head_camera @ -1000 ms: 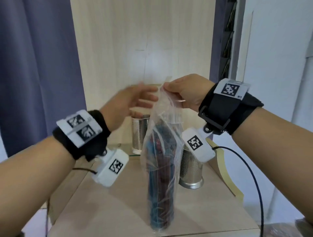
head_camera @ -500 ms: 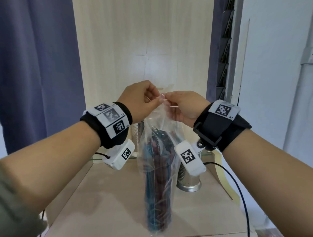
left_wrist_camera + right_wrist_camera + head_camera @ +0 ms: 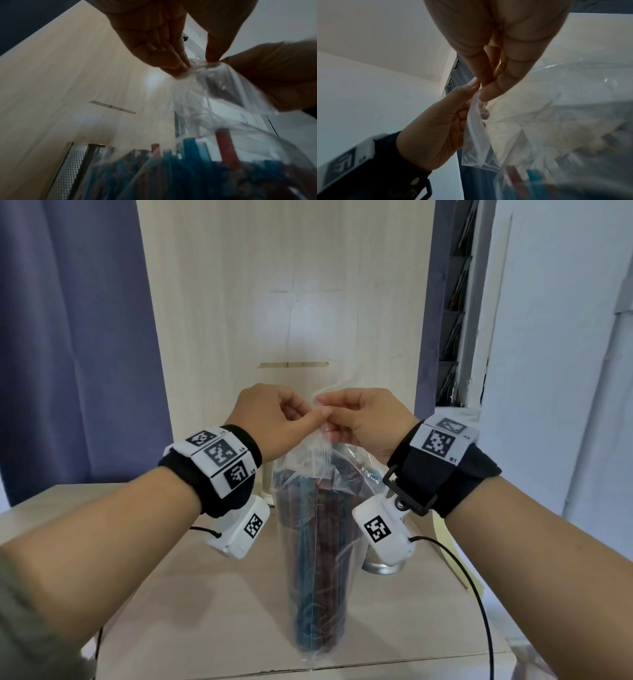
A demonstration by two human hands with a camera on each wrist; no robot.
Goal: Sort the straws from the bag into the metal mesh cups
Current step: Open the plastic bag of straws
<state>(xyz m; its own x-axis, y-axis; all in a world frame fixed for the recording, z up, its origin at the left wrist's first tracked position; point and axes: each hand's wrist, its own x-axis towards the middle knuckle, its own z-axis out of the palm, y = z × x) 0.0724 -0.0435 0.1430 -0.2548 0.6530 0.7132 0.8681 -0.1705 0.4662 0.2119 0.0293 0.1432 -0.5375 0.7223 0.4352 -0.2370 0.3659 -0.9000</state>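
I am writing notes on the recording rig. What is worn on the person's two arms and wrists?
Each forearm is bare. The left wrist band and the right wrist band are black, with white plates of black square codes. Under each wrist hangs a white camera box with a code and a black cable.

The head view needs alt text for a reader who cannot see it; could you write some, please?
Left hand and right hand pinch the top of a clear plastic bag of blue and red straws standing on a wooden table, two metal mesh cups mostly hidden behind.
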